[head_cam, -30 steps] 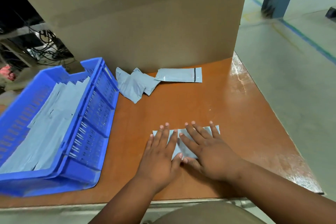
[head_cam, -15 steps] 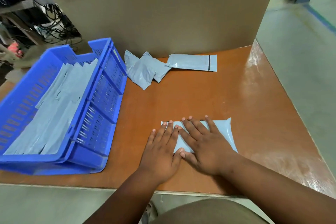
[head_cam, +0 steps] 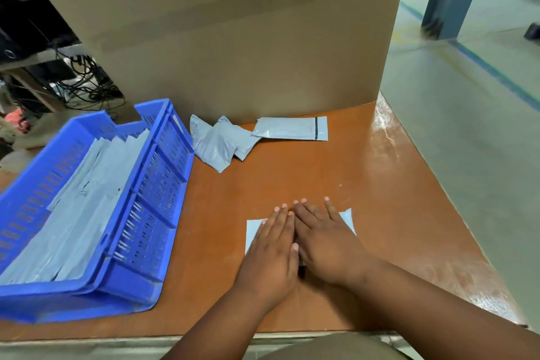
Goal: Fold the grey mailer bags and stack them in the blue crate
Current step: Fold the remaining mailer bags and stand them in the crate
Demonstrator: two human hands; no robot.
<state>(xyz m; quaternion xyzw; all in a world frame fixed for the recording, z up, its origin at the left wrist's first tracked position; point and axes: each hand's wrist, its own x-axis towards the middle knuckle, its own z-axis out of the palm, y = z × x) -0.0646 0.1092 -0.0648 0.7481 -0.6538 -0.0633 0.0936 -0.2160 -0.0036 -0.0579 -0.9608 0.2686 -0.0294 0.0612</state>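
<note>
The fingers (head_cam: 304,209) of both hands lie straight and close together, pressed flat on a grey mailer bag (head_cam: 253,229) near the front edge of the bench (head_cam: 365,184). The left hand (head_cam: 270,251) covers the bag's left half and the right hand (head_cam: 324,242) its right half, thumbs touching in the middle, fingertips reaching just past the far edge. Only the bag's left strip and right corner show: thin, smooth, pale grey plastic lying flat. The bench top is glossy orange-brown, with glare along its right side. To the left stands a blue crate (head_cam: 152,199) of slotted plastic, tilted, holding a layer of flattened grey bags (head_cam: 79,213). Farther back lie crumpled folded bags (head_cam: 217,145) and one flat long bag (head_cam: 292,128) with a black stripe, against a large cardboard box (head_cam: 233,38).
</note>
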